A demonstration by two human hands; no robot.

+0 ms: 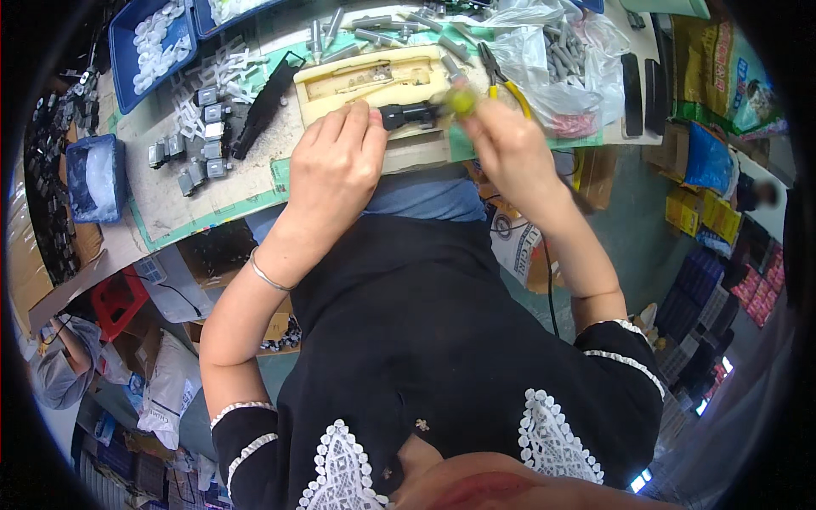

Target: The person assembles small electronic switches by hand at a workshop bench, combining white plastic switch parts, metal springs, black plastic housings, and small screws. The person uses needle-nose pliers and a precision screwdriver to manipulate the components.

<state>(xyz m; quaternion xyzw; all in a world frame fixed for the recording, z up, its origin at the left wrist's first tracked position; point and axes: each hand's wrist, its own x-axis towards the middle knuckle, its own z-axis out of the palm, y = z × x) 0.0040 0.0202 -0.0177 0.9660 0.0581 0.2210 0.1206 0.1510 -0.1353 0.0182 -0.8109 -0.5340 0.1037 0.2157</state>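
My left hand (pixel 338 157) lies with bent fingers at the front of a cream tray-like fixture (pixel 310 98). Its fingertips hold the near end of a black cylindrical part (pixel 410 114), which points to the right across the fixture's front edge. My right hand (pixel 514 144) is closed around a small tool with a round yellow-green end (pixel 462 103), at the black part's right end. The tool is blurred and its working tip cannot be made out. Small bits lie in the fixture's recess. Just behind my right hand are pliers (pixel 515 89) with yellow handles.
Grey tubes (pixel 374 36) lie behind the fixture, and more fill a clear plastic bag (pixel 552 59) at right. On the left are a long black housing (pixel 268 106), metal-and-black blocks (pixel 214 132), white pieces (pixel 242 68) and blue bins (pixel 127 93). Two black bars (pixel 631 95) sit at the right.
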